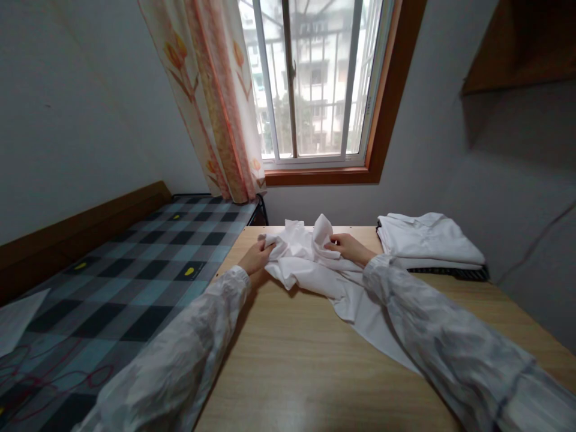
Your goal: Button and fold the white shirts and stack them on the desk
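Note:
A crumpled white shirt [310, 264] lies toward the far side of the wooden table, its collar-like part standing up in loose folds. At its left end, my left hand [256, 256] is closed on the edge of the fabric. My right hand [350, 247] pinches the cloth near the raised folds, with the fingertips partly hidden by fabric. One length of the shirt trails toward me and passes under my right forearm. Both my arms are in pale, loose sleeves.
A stack of folded white clothes [429, 240] sits on a dark base at the table's back right. The wooden table [279, 360] adjoins a bed with a checked cover [157, 270]; paper and red cord lie there. Beyond are a curtain [216, 102] and a window [315, 84].

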`<control>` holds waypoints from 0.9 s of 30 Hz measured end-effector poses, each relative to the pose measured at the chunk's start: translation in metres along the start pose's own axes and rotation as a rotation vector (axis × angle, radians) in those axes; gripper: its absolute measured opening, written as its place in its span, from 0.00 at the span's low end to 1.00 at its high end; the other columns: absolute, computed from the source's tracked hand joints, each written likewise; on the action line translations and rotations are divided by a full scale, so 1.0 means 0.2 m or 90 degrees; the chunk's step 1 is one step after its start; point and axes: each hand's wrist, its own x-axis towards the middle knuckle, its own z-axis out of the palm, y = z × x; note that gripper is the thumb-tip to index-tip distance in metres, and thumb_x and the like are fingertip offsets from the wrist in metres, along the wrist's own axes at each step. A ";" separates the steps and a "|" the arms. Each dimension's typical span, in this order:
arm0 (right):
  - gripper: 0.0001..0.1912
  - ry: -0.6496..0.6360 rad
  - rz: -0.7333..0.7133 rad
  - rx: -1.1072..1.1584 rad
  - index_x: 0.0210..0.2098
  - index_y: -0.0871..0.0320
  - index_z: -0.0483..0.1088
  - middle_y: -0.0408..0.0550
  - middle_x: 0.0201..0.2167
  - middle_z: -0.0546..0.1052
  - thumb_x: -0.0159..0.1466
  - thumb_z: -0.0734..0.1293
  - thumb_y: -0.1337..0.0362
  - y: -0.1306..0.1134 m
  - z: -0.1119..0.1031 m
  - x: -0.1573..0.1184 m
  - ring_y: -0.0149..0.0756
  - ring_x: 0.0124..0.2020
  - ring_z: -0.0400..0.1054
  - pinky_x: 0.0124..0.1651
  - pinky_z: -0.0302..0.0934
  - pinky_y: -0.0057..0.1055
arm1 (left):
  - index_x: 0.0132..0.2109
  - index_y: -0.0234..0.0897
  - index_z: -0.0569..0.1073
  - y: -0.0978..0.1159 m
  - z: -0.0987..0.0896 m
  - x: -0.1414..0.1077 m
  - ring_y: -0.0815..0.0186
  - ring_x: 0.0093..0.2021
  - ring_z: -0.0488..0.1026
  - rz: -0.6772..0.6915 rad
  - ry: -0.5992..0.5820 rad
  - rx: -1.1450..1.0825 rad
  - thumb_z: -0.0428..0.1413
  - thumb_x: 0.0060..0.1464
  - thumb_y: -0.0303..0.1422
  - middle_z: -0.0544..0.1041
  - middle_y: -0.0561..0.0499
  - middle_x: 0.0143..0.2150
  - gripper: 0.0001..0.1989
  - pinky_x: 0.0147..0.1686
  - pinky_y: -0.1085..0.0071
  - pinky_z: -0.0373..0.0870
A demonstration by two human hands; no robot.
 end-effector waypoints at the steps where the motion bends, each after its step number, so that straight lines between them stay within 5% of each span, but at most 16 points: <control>1: 0.07 0.019 -0.016 -0.051 0.25 0.56 0.78 0.43 0.23 0.79 0.55 0.77 0.61 0.00 -0.05 0.01 0.39 0.30 0.68 0.36 0.61 0.30 | 0.40 0.35 0.84 -0.01 -0.05 0.00 0.49 0.45 0.81 0.004 0.004 0.019 0.66 0.49 0.59 0.86 0.42 0.40 0.29 0.48 0.59 0.77; 8: 0.08 0.191 -0.024 -0.166 0.22 0.55 0.73 0.47 0.24 0.79 0.52 0.73 0.73 -0.02 -0.46 0.14 0.44 0.35 0.74 0.38 0.63 0.31 | 0.36 0.36 0.82 -0.08 -0.43 0.01 0.57 0.32 0.76 -0.071 0.018 0.130 0.65 0.44 0.58 0.82 0.48 0.31 0.27 0.32 0.67 0.70; 17: 0.19 0.360 0.092 -0.099 0.29 0.56 0.71 0.46 0.25 0.75 0.70 0.68 0.50 0.11 -0.85 0.07 0.37 0.28 0.67 0.34 0.66 0.32 | 0.41 0.38 0.82 -0.14 -0.83 -0.02 0.53 0.39 0.79 -0.078 0.218 0.336 0.58 0.51 0.53 0.83 0.46 0.35 0.24 0.34 0.69 0.71; 22: 0.20 0.510 -0.053 -0.360 0.31 0.55 0.71 0.49 0.29 0.76 0.75 0.63 0.50 0.05 -0.84 0.09 0.40 0.33 0.67 0.38 0.59 0.33 | 0.47 0.37 0.81 -0.07 -0.77 0.01 0.52 0.44 0.79 -0.020 0.348 0.391 0.54 0.59 0.51 0.85 0.43 0.43 0.23 0.43 0.66 0.73; 24: 0.17 0.418 -0.070 -0.476 0.35 0.55 0.72 0.53 0.32 0.79 0.74 0.66 0.49 0.04 -0.75 0.07 0.43 0.35 0.70 0.40 0.60 0.35 | 0.47 0.37 0.80 -0.09 -0.69 0.02 0.50 0.46 0.80 -0.050 0.274 0.388 0.60 0.54 0.51 0.84 0.42 0.44 0.23 0.45 0.64 0.74; 27: 0.18 0.156 -0.028 -0.562 0.38 0.55 0.75 0.57 0.39 0.81 0.63 0.78 0.48 0.06 -0.57 0.01 0.50 0.41 0.75 0.46 0.65 0.38 | 0.54 0.36 0.77 -0.15 -0.54 -0.01 0.50 0.45 0.81 -0.056 0.099 0.313 0.69 0.44 0.50 0.84 0.42 0.44 0.33 0.45 0.62 0.77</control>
